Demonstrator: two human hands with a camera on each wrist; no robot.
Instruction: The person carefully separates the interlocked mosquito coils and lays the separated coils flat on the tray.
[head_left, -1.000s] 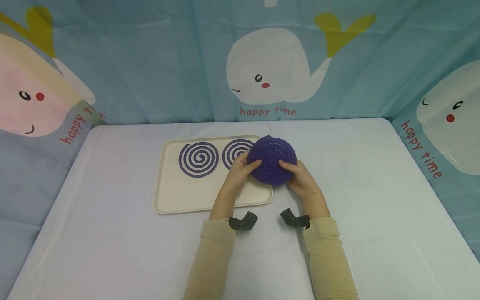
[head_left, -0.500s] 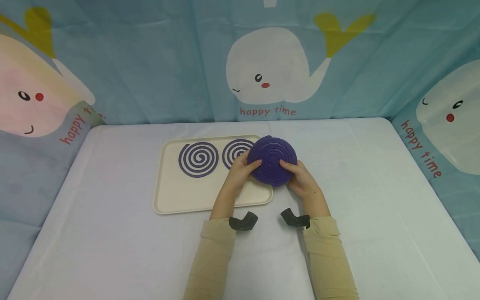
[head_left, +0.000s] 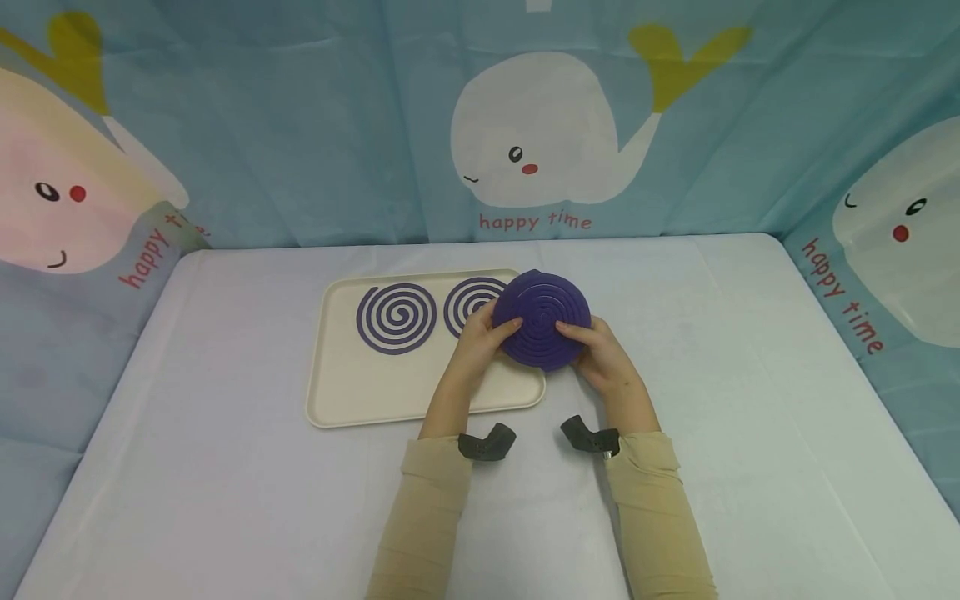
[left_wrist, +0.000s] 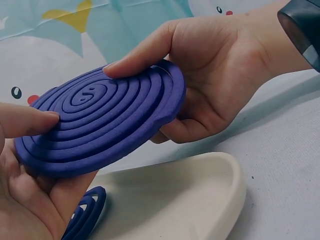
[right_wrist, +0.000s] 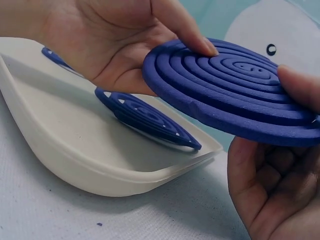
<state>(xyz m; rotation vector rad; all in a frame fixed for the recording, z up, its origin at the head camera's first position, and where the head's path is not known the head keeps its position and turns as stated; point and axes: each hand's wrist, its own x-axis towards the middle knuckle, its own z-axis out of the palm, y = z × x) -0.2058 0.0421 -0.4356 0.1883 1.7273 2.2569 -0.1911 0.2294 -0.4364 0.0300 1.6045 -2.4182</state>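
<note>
A purple-blue mosquito coil, its rings packed tightly together, is held up between both hands. My left hand grips its left edge, the thumb on the upper face and the fingers underneath. Opposite it, my right hand pinches the right edge the same way. In the left wrist view, the held coil looks whole, with two small slots at its centre. Below lies a cream tray bearing a coil with open gaps at left. A second open coil beside it is partly hidden by my left hand in the head view.
The tray stands on a white-covered table, left of the held coil. A blue curtain printed with whales hangs behind and at both sides. Dark camera mounts sit on both wrists. A few tiny crumbs lie near the tray.
</note>
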